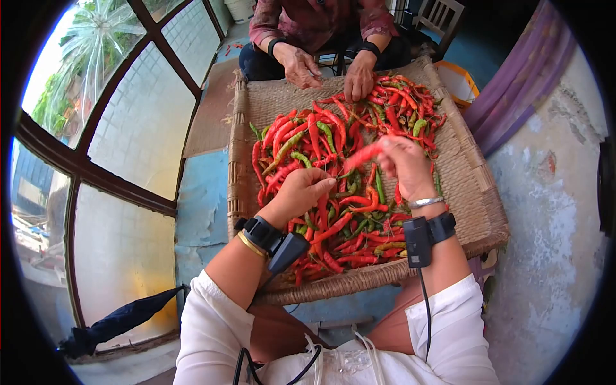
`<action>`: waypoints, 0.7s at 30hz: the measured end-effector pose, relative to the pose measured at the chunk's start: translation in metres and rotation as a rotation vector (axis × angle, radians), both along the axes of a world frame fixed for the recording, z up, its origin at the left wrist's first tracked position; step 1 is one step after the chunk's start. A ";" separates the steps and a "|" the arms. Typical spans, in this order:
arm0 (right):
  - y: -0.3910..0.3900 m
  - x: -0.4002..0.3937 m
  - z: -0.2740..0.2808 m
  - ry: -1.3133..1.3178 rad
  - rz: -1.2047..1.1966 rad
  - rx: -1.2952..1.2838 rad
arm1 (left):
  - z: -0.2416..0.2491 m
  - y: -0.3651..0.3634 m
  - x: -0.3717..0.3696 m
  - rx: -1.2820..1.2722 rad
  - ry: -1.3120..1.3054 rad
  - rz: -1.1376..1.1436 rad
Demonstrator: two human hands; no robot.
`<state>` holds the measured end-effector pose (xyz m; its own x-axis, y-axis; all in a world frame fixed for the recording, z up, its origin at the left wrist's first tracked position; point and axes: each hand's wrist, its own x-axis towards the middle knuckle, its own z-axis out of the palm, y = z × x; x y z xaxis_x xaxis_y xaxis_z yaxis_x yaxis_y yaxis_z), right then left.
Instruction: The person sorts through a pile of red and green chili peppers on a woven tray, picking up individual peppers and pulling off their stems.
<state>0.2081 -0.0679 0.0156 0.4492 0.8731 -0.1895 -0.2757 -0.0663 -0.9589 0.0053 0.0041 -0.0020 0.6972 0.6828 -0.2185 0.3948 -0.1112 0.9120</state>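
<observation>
Over the wide woven basket tray (475,212), my right hand (409,168) grips a red chili pepper (363,157), smeared by motion and pointing left. My left hand (300,194) is closed in a pinch, thumb against forefinger, just left of that pepper. Whatever sits between those fingertips is too small to make out. Beneath both hands spreads a heap of chili peppers (333,228), mostly red with some green ones, many with stems.
Across the tray sits another person (314,25), whose two hands (358,77) hover at the pile's far side. Framed windows (138,122) stand on the left, with a folded dark umbrella (122,321). A purple curtain (523,77) and a worn wall (545,212) border the right.
</observation>
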 end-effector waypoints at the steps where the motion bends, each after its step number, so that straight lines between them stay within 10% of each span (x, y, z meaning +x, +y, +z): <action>1: 0.001 0.002 0.000 0.147 -0.148 0.112 | 0.002 -0.002 0.001 -0.016 0.028 -0.006; 5: -0.002 -0.003 -0.006 0.222 -0.229 -0.032 | 0.007 -0.006 0.004 -0.050 -0.016 -0.011; 11: -0.006 -0.057 -0.031 -0.348 0.486 0.068 | 0.011 -0.006 0.003 -0.162 -0.157 0.116; 21: -0.003 -0.046 -0.017 -0.392 0.550 -0.221 | 0.000 -0.001 -0.001 0.223 -0.161 0.089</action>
<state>0.1623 -0.0711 -0.0014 0.0252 0.9526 -0.3031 0.2164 -0.3012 -0.9287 0.0046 0.0036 -0.0020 0.6456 0.7618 0.0526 0.2641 -0.2874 0.9207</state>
